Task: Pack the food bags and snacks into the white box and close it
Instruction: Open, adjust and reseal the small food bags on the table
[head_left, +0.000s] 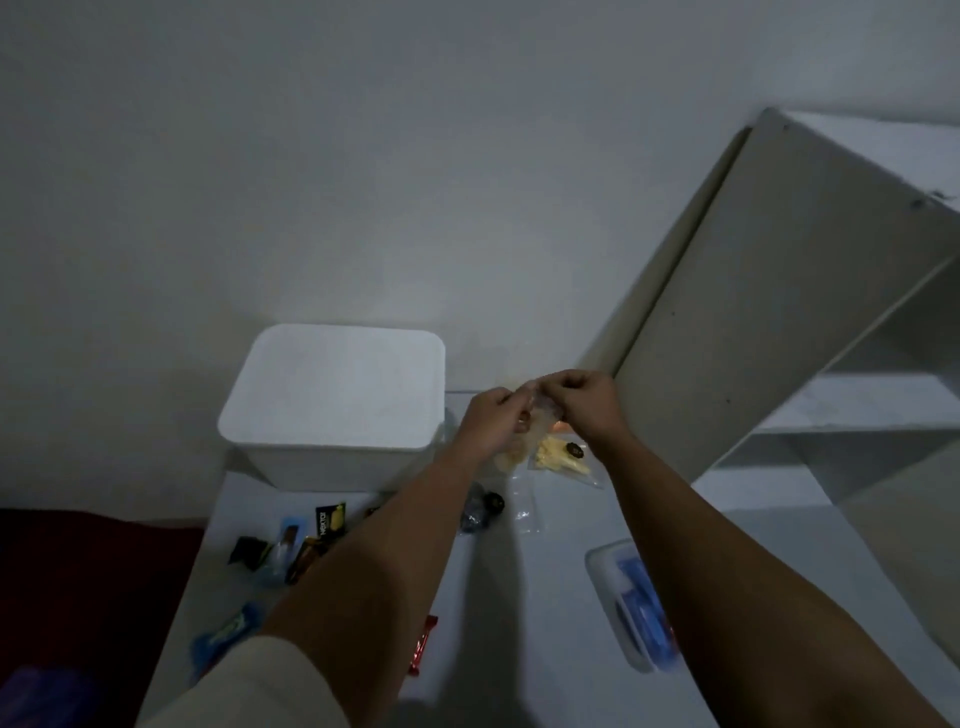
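Note:
The white box (332, 405) stands at the back of the white table with its lid on. Just right of it, my left hand (491, 421) and my right hand (584, 400) both pinch the top of a clear food bag (540, 421) held above the table. Below it lies another clear bag with yellow food (563, 457). A dark bagged item (483, 509) lies nearer to me. Several snack packets (306, 540) are scattered at the left, with a blue packet (223, 639) and a red bar (423, 644) closer.
A clear lidded container with blue contents (631, 603) sits at the right of the table (545, 571). A white shelf unit (805, 322) rises at the right. A dark red surface (78, 571) lies left of the table. The wall is close behind.

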